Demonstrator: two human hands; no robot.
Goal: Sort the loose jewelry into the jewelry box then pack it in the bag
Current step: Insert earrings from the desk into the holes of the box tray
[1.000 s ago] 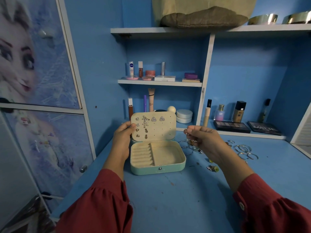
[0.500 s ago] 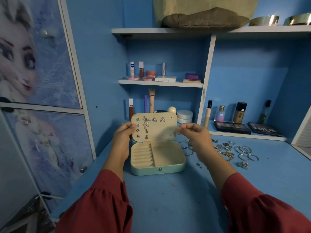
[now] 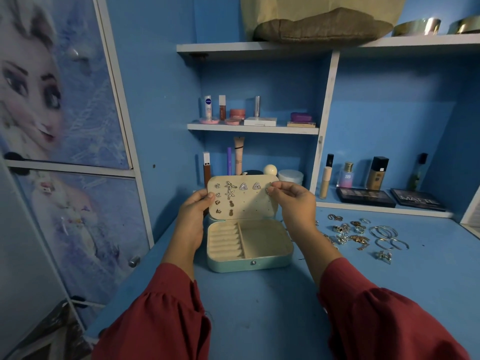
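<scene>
A mint-green jewelry box (image 3: 249, 265) stands open on the blue desk (image 3: 259, 302). Its cream lid panel (image 3: 252, 206) carries several stud earrings. My left hand (image 3: 193, 211) grips the lid's left edge. My right hand (image 3: 296, 203) pinches a small earring (image 3: 268, 191) against the upper right of the lid panel. Loose jewelry (image 3: 361, 233), rings and hoops, lies on the desk to the right of the box. A beige bag (image 3: 322, 19) sits on the top shelf.
Shelves (image 3: 253, 129) behind the box hold cosmetics: tubes, jars and bottles. Two dark makeup palettes (image 3: 366, 196) lie on the right ledge. A cupboard door (image 3: 65, 113) with a printed cartoon figure stands at the left. Metal bowls (image 3: 418, 26) sit on the top shelf.
My right hand rose from the loose jewelry with an earring and moved left to the lid's upper right corner. My left hand stayed on the lid's edge.
</scene>
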